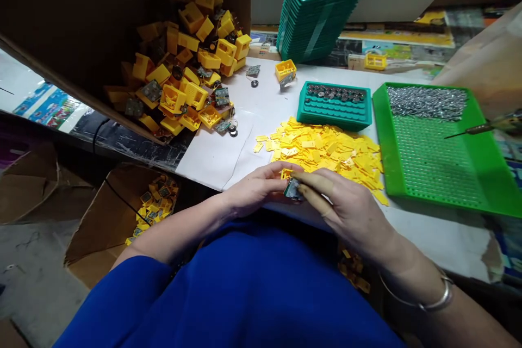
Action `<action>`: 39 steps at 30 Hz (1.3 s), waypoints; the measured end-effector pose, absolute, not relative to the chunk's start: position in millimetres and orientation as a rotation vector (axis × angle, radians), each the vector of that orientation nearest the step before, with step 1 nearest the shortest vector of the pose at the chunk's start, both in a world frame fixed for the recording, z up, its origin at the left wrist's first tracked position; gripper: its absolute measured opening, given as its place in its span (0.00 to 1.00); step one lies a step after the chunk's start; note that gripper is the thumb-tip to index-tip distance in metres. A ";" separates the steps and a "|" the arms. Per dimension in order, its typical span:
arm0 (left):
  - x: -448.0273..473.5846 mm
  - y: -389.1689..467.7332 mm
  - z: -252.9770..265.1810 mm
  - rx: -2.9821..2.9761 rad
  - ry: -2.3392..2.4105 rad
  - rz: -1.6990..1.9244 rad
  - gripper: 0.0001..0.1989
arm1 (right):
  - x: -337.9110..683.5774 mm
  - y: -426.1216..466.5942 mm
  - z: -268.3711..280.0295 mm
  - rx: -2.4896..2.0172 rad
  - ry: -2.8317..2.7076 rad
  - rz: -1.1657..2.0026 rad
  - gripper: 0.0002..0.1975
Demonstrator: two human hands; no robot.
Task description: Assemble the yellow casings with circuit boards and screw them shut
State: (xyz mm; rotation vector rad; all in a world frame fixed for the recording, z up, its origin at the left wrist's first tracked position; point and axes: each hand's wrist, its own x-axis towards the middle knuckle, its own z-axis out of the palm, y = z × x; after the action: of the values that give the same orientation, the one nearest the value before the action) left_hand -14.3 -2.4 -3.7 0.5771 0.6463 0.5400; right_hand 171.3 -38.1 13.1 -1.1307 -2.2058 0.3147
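Near the table's front edge, my left hand (pixel 261 187) is closed around a small yellow plastic housing (pixel 286 174) with a green-edged circuit board (pixel 292 189) at it. My right hand (pixel 350 201) wears pale finger cots on its thumb and forefinger, and these fingers are closed on the board. The hands hide most of the housing, so I cannot tell how the board sits in it. Right behind the hands spreads a pile of flat yellow plastic pieces (pixel 326 147). Another yellow housing (pixel 285 69) with a board hanging by wires lies farther back.
At the left, a tipped cardboard box (pixel 36 60) spills yellow housings (pixel 190 92) onto the table. A teal tray (pixel 334 119) carries dark round parts. The green tray (pixel 389 163) holds screws (pixel 426 100); a screwdriver (pixel 477 129) juts over it. Stacked teal trays (pixel 318 16) lean behind.
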 end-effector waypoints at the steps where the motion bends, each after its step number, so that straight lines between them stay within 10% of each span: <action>1: -14.5 -1.5 -3.5 0.546 0.638 0.539 0.17 | 171.5 -36.8 12.7 -1.142 -2.209 0.329 0.11; 39: -18.6 5.3 -5.4 1.107 0.655 0.567 0.23 | 162.4 -32.4 -1.5 -1.242 -1.810 0.494 0.04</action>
State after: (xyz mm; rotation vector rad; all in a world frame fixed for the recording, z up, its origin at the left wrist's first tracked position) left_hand -18.6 5.3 -5.4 1.1070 0.6552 0.5666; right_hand 162.4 -32.4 -1.5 -1.2424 -1.8100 0.4940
